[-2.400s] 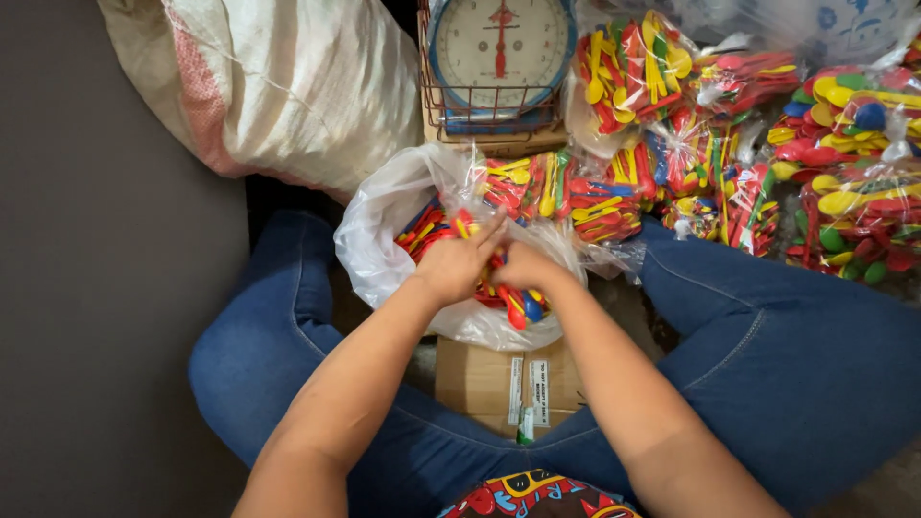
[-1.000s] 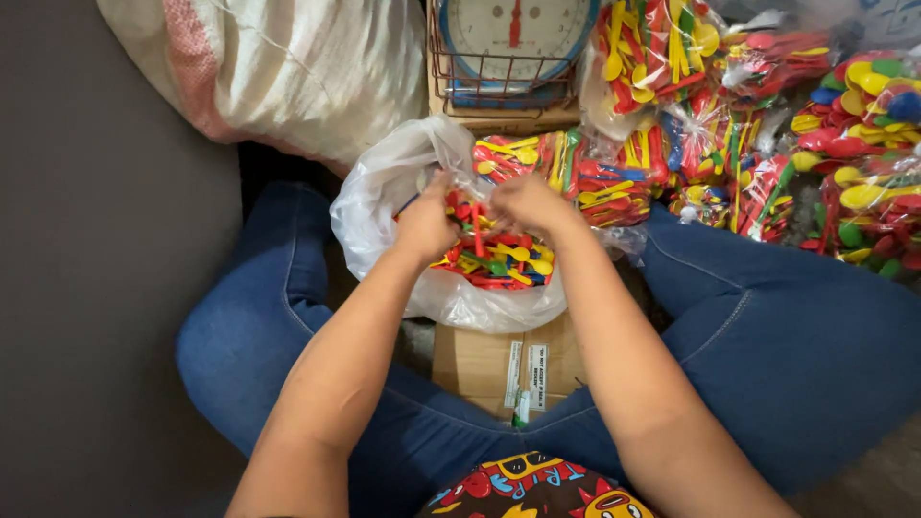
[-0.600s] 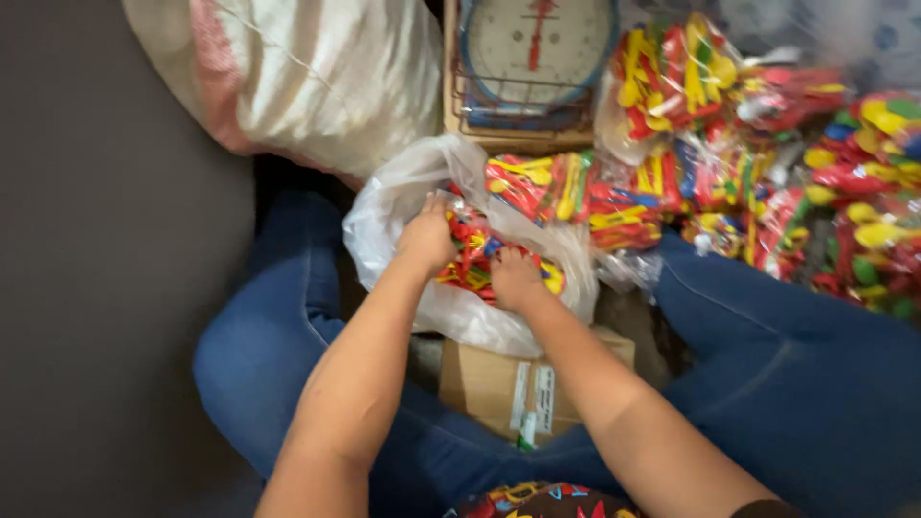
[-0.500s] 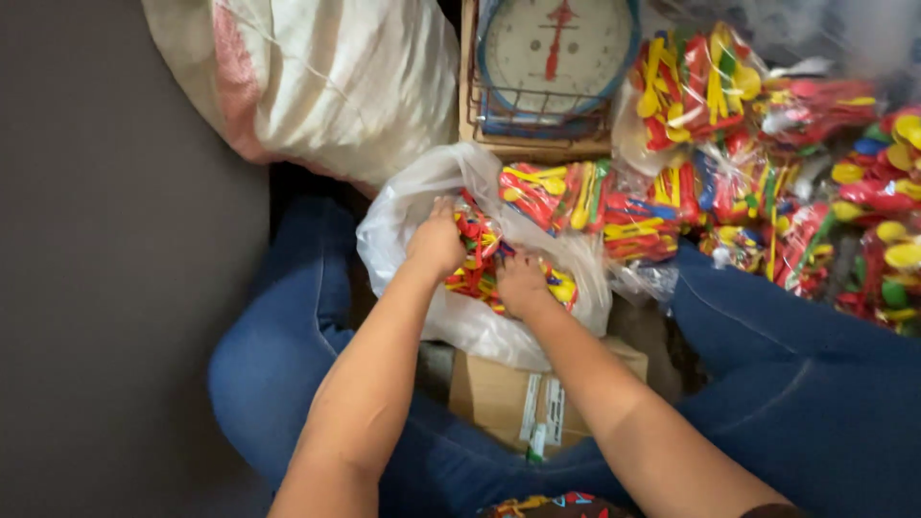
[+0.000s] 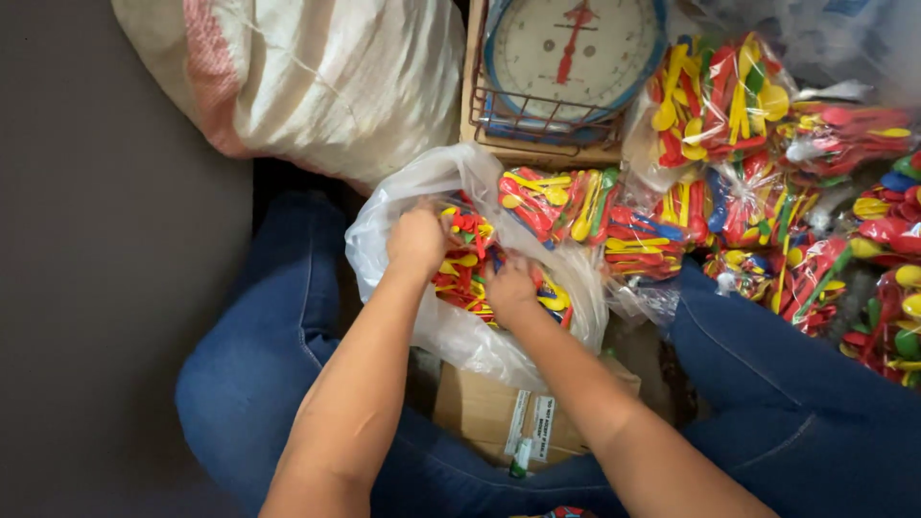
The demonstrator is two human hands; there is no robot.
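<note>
A clear plastic bag (image 5: 451, 321) of bright plastic spoons (image 5: 465, 273) rests on a cardboard box (image 5: 499, 422) between the knees. Since a moment ago both hands have sunk deeper in: left hand (image 5: 415, 240) and right hand (image 5: 508, 288), fingers curled around spoons. Filled packets (image 5: 729, 144) lie far right, beside a dial scale (image 5: 571, 48).

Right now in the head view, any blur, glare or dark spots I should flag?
Head view: mostly sharp; slight softness on the left hand and right hand inside the clear plastic bag of coloured plastic spoons. Glare on the round dial scale's plastic cover and the sealed spoon packets. Deep shadow between the knees beside the brown cardboard box.
</note>
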